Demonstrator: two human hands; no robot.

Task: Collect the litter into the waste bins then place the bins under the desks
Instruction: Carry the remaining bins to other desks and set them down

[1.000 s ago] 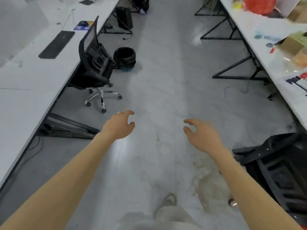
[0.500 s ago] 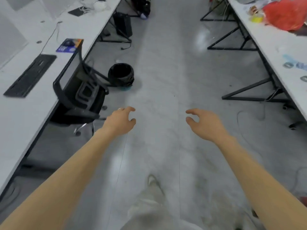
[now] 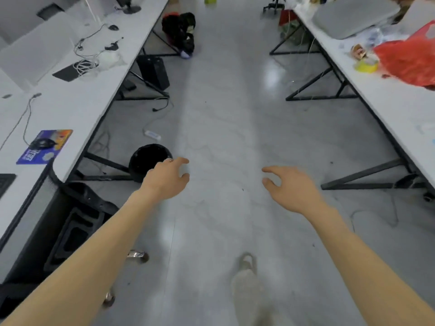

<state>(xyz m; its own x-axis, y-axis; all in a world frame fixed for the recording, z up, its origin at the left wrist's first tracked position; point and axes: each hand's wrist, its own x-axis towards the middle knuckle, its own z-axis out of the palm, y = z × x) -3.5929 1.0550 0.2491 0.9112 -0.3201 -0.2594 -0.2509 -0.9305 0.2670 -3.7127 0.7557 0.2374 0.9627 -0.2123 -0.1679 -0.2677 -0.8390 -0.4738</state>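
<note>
A round black waste bin [image 3: 147, 158] with a dark liner stands on the grey floor at the edge of the left desk [image 3: 77, 109]. My left hand [image 3: 168, 178] hovers just right of the bin, partly in front of its rim, fingers loosely curled and holding nothing. My right hand [image 3: 290, 187] is stretched out over the aisle, fingers relaxed and empty. A small white piece of litter [image 3: 153, 134] lies on the floor beyond the bin. The right desk [image 3: 388, 107] runs along the other side.
A black office chair [image 3: 70, 229] sits at lower left by the desk. A black computer tower [image 3: 154, 71] and dark bags [image 3: 180, 31] stand farther up the aisle. Black desk frames [image 3: 362, 178] jut out on the right. A red bag [image 3: 409, 60] lies on the right desk.
I have walked forward along the aisle. The bin has come closer and now sits right beside my left hand; the chair has slid to lower left. Both hands stay empty.
</note>
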